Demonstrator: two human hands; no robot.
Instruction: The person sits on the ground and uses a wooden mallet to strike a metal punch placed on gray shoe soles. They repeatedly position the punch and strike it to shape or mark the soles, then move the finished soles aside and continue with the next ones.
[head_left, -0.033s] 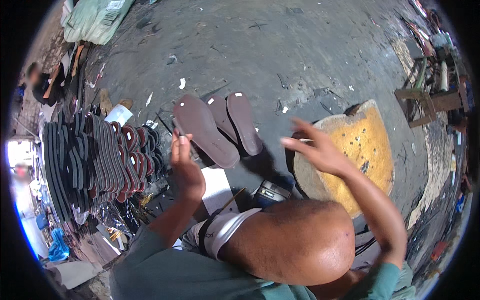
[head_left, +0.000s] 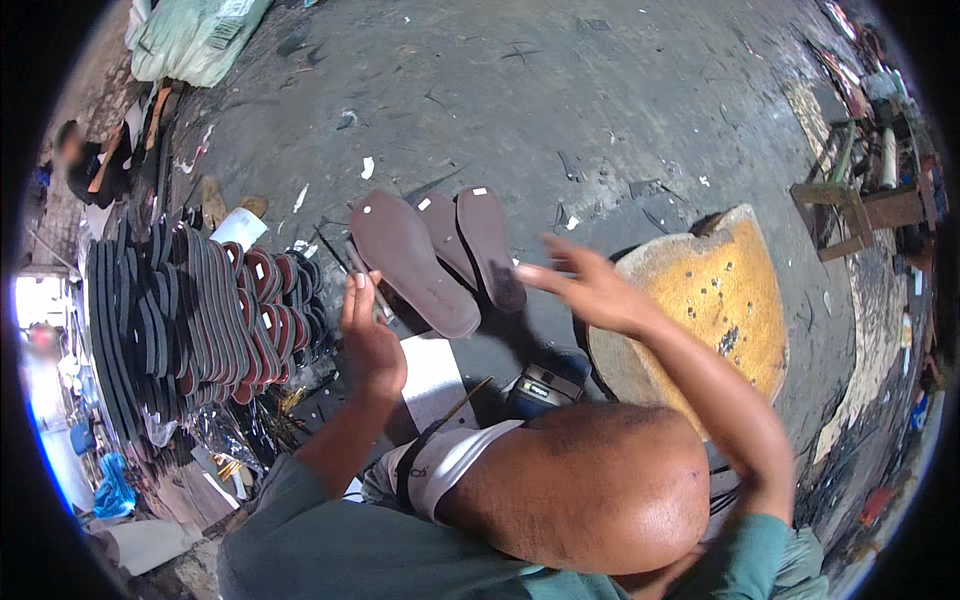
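Observation:
In front of me lie several brown shoe soles: a large one (head_left: pixel 410 260) with a small white dot, and a narrower one (head_left: pixel 485 245) on the right. Part of another brown sole (head_left: pixel 440 225) shows between them. At the large sole's left edge, my left hand (head_left: pixel 373 335) has its fingers closed against a thin greyish thing that I cannot make out. My right hand (head_left: pixel 605 290), slightly blurred, hovers just right of the narrow sole with its fingers apart and nothing in them. A white sheet of paper (head_left: pixel 430 380) lies below the large sole.
Stacked soles (head_left: pixel 210 310) in grey, black and red stand at the left. A yellow-topped block (head_left: pixel 715 300) sits at the right, near my knee. A dark box-like thing (head_left: pixel 548 385) lies by my leg. A wooden stand (head_left: pixel 850 215) is farther right; another person (head_left: pixel 90 165) is at the far left.
My right hand has moved left, from over the yellow-topped block towards the narrow sole. My left hand stays at the large sole's edge, its fingers slightly shifted.

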